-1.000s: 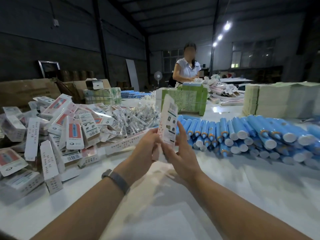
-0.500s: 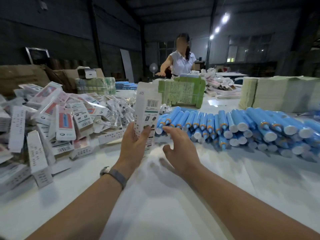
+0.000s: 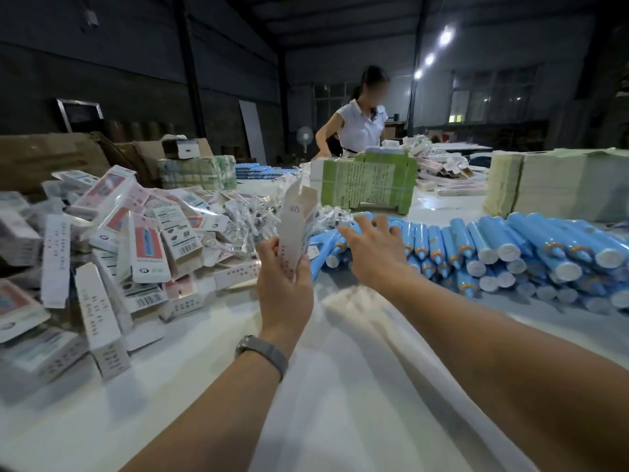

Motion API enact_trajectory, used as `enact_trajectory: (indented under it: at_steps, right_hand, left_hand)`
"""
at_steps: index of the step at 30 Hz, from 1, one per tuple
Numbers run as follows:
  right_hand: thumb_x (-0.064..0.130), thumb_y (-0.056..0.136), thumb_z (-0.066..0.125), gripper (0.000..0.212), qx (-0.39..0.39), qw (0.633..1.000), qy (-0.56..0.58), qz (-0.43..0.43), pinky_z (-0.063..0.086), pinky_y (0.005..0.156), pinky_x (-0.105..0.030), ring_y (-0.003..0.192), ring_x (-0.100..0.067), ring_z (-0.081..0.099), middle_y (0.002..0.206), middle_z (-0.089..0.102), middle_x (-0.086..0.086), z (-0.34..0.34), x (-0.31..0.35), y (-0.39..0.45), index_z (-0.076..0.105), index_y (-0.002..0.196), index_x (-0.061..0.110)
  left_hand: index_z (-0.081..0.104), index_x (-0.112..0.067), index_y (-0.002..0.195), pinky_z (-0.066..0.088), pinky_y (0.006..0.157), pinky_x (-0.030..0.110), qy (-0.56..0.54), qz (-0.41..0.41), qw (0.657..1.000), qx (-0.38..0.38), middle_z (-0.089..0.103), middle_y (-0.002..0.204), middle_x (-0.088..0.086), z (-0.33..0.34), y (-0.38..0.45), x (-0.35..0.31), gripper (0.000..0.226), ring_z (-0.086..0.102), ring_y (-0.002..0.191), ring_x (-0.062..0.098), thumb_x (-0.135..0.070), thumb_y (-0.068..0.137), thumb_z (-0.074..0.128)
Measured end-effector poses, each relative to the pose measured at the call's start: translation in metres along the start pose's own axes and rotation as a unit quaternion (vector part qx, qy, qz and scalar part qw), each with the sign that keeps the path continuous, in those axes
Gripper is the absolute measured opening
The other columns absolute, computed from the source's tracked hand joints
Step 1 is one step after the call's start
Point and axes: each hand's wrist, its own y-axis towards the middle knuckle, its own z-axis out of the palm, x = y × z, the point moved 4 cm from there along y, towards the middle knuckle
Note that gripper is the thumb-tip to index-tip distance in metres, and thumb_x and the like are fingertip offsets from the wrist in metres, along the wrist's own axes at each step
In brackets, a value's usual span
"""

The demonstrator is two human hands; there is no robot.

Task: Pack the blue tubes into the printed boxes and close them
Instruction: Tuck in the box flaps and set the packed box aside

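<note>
At twelve o'clock from where I look down, my left hand [image 3: 284, 287] holds a printed box [image 3: 295, 229] upright, its fingers [image 3: 269, 248] curled round the lower half, thumb on the right edge. The box's top flaps stand open; the print on its side is too blurred for me to read. Just to its right, at one o'clock, my right hand [image 3: 372, 248] reaches over the near end of the blue tubes [image 3: 476, 247], fingers spread wide and holding nothing; the fingertips lie over the tubes, and I cannot tell whether they touch them. The tubes lie in a stacked row on the table [image 3: 340, 386], running from one o'clock to three o'clock, white caps facing me, and the far right of the row is cut off by the frame edge.

From nine to eleven o'clock lies a loose heap of packed boxes [image 3: 136, 233], white and red, many smeared by motion, the leftmost cut off. Behind my box there is a pile of clear plastic packets [image 3: 245, 216]; what they hold I cannot make out. At twelve o'clock, farther off, stands a green bundle of flat cartons [image 3: 369, 182], and at two o'clock a tall pale stack of sheets [image 3: 561, 185], partly out of frame. A person in a white top [image 3: 360, 126] stands behind the green bundle, lower body hidden by it. A grey band [image 3: 262, 352] sits on my left wrist.
</note>
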Motion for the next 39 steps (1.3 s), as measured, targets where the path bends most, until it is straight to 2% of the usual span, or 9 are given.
enact_trajectory:
  at_steps: [5,8,11,13,18,24,30,34,39]
  right_hand:
    - [0.017,0.089,0.059,0.035,-0.017,1.0,0.009,-0.004,0.036,0.091,-0.042,0.123,-0.029,0.04,0.129,0.051,0.003,0.006,0.003,0.014,0.059,0.121,0.029]
    - [0.016,0.086,0.062,0.039,-0.044,0.996,0.072,-0.004,0.042,0.087,-0.037,0.116,-0.026,0.046,0.126,0.056,0.004,0.007,-0.004,0.011,0.062,0.123,0.03]
    - [0.018,0.096,0.054,0.027,-0.169,0.97,0.173,0.001,0.046,0.078,-0.037,0.11,-0.026,0.05,0.119,0.061,0.001,-0.011,-0.01,0.004,0.063,0.121,0.022]
    - [0.022,0.1,0.053,0.014,-0.253,0.919,0.301,0.023,0.045,0.074,-0.036,0.102,-0.027,0.054,0.107,0.06,-0.001,-0.032,-0.015,0.0,0.062,0.108,0.015]
    - [0.022,0.097,0.061,0.004,-0.328,0.762,0.555,0.065,0.053,0.072,-0.027,0.073,-0.013,0.058,0.091,0.067,-0.011,-0.097,-0.027,-0.013,0.057,0.096,0.021]
    - [0.016,0.097,0.06,0.005,-0.316,0.628,0.711,0.004,0.051,0.06,-0.027,0.074,-0.014,0.061,0.091,0.068,-0.003,-0.149,-0.025,-0.032,0.064,0.099,0.016]
    - [0.012,0.092,0.066,0.026,-0.292,0.693,0.658,-0.047,0.059,0.068,-0.045,0.081,-0.018,0.068,0.092,0.063,0.01,-0.141,-0.001,-0.039,0.053,0.112,0.023]
    - [0.016,0.09,0.069,0.04,-0.292,0.731,0.609,-0.101,0.058,0.063,-0.046,0.076,-0.012,0.068,0.095,0.065,0.008,-0.13,0.014,-0.04,0.046,0.12,0.026]
    - [0.024,0.089,0.07,0.036,-0.319,0.742,0.577,-0.117,0.057,0.059,-0.044,0.071,-0.011,0.068,0.095,0.066,0.01,-0.127,0.021,-0.041,0.046,0.115,0.029]
  left_hand:
    - [0.03,-0.046,0.103,0.04,0.065,-0.001,-0.002,0.015,1.0,0.017,0.057,0.102,-0.011,0.001,0.001,0.0,0.052,0.054,0.082,-0.004,-0.008,0.094,0.065]
    - [0.029,-0.046,0.103,0.039,0.063,-0.002,0.005,0.017,1.0,0.009,0.056,0.107,-0.005,0.0,0.002,0.0,0.052,0.049,0.084,-0.001,-0.008,0.094,0.064]
    - [0.028,-0.048,0.099,0.041,0.062,0.01,0.007,0.011,1.0,0.003,0.056,0.097,-0.014,-0.001,0.002,0.002,0.054,0.051,0.08,0.007,-0.009,0.094,0.064]
    - [0.03,-0.048,0.098,0.044,0.063,0.024,0.003,-0.002,1.0,0.002,0.057,0.093,-0.021,-0.001,0.002,0.004,0.052,0.056,0.075,0.008,-0.009,0.094,0.065]
    - [0.031,-0.048,0.093,0.037,0.054,0.005,0.012,-0.016,1.0,-0.017,0.058,0.088,-0.012,-0.004,0.006,0.008,0.054,0.057,0.076,-0.01,-0.007,0.092,0.065]
    - [0.031,-0.047,0.094,0.043,0.063,0.023,0.015,-0.033,0.999,-0.007,0.06,0.097,-0.009,-0.001,0.007,0.013,0.054,0.06,0.082,0.013,-0.008,0.092,0.067]
    - [0.029,-0.045,0.095,0.04,0.052,0.007,0.033,-0.011,0.999,0.015,0.057,0.085,-0.015,0.002,0.005,0.009,0.055,0.058,0.072,-0.011,-0.005,0.092,0.066]
    - [0.03,-0.041,0.097,0.052,0.062,0.033,0.038,-0.019,0.999,0.029,0.059,0.09,-0.014,0.003,0.004,0.008,0.047,0.062,0.072,0.001,-0.009,0.095,0.065]
    - [0.028,-0.042,0.093,0.049,0.065,0.03,0.036,-0.028,0.999,0.011,0.063,0.101,-0.001,0.0,0.004,0.008,0.047,0.062,0.08,0.013,-0.015,0.094,0.067]
